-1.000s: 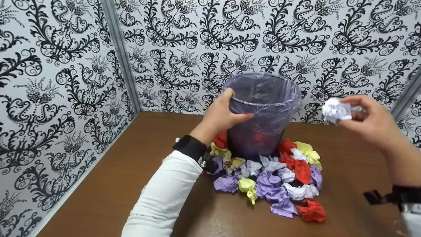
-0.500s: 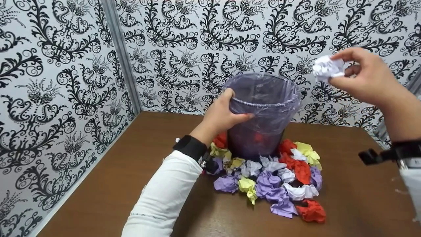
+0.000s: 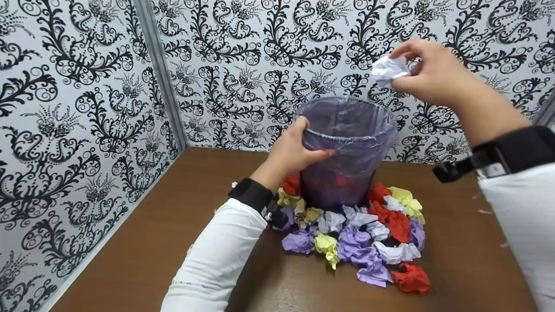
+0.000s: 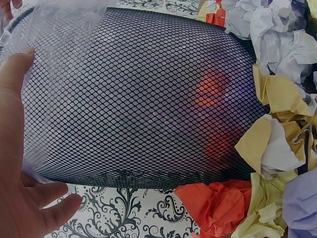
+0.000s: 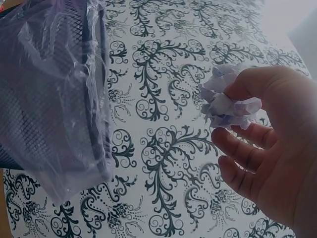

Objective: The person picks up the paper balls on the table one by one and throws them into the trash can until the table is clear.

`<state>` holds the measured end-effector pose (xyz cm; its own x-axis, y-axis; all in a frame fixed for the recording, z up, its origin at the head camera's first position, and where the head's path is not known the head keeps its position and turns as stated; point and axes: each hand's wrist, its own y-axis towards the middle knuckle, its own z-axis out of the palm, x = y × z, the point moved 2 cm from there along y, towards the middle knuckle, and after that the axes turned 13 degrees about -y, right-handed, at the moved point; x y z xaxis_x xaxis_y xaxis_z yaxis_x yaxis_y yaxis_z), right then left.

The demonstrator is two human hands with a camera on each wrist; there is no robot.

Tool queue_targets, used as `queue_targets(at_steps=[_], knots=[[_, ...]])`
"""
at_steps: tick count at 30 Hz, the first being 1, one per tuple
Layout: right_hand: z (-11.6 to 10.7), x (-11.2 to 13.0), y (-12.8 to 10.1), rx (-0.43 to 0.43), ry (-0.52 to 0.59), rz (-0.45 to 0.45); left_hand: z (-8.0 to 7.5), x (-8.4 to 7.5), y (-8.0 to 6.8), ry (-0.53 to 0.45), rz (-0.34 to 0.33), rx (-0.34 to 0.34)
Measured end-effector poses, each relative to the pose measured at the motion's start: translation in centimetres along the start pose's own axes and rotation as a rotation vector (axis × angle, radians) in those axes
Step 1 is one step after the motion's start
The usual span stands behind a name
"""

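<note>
A dark mesh wastebasket (image 3: 338, 173) lined with a translucent purple plastic bag (image 3: 368, 147) stands on the brown table. My left hand (image 3: 290, 149) grips its rim on the left, the thumb across the front of the liner. In the left wrist view, the mesh wall (image 4: 133, 99) fills the middle, with red paper showing through near the bottom. Up and to the right of the opening, my right hand (image 3: 433, 76) pinches a crumpled white paper ball (image 3: 389, 70) between thumb and fingers. The right wrist view shows this paper ball (image 5: 225, 96) apart from the liner.
Around the basket's base lie several crumpled papers: purple ones (image 3: 353, 240), red ones (image 3: 412, 277), yellow ones (image 3: 407, 200) and white ones (image 3: 396, 252). A wall with black scroll patterns (image 3: 243, 78) stands close behind the basket. Another patterned wall (image 3: 78, 108) is on the left.
My right hand has risen and moved left with the white paper ball, from beside the basket to above its right rim. The left hand and the basket have stayed in place.
</note>
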<state>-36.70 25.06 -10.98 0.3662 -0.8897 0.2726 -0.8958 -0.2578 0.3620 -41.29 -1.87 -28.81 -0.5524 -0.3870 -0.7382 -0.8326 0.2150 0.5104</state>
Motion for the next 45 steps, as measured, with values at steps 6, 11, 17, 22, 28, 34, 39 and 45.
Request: queue_targets(at_steps=[6, 11, 17, 22, 28, 34, 39, 45], knots=[[1.7, 1.3, 2.0, 0.051, -0.041, -0.005, -0.1, 0.0, 0.0, -0.003, -0.004, 0.003], [3.7, 1.9, 3.0, 0.114, -0.079, -0.011, -0.1, 0.0, 0.0, 0.013, -0.003, -0.004], [6.0, 2.2, 3.8, 0.211, -0.154, -0.038, 0.0, 0.1, 0.0, -0.007, -0.004, 0.001], [7.8, 2.2, 3.9, 0.308, -0.229, -0.054, 0.0, 0.1, -0.1, -0.007, -0.009, 0.006], [9.2, 2.3, 3.9, 0.365, -0.257, -0.087, -0.2, -0.1, -0.1, 0.026, 0.017, 0.0], [9.6, 2.1, 3.3, 0.385, -0.265, -0.098, -0.2, -0.3, -0.1, 0.03, 0.022, 0.011], [9.0, 1.6, 2.9, 0.329, -0.239, -0.114, -0.1, -0.2, -0.1, 0.023, 0.009, 0.013], [7.2, 0.5, 1.7, 0.214, -0.171, -0.126, -0.2, -0.2, -0.1, -0.004, -0.005, 0.013]])
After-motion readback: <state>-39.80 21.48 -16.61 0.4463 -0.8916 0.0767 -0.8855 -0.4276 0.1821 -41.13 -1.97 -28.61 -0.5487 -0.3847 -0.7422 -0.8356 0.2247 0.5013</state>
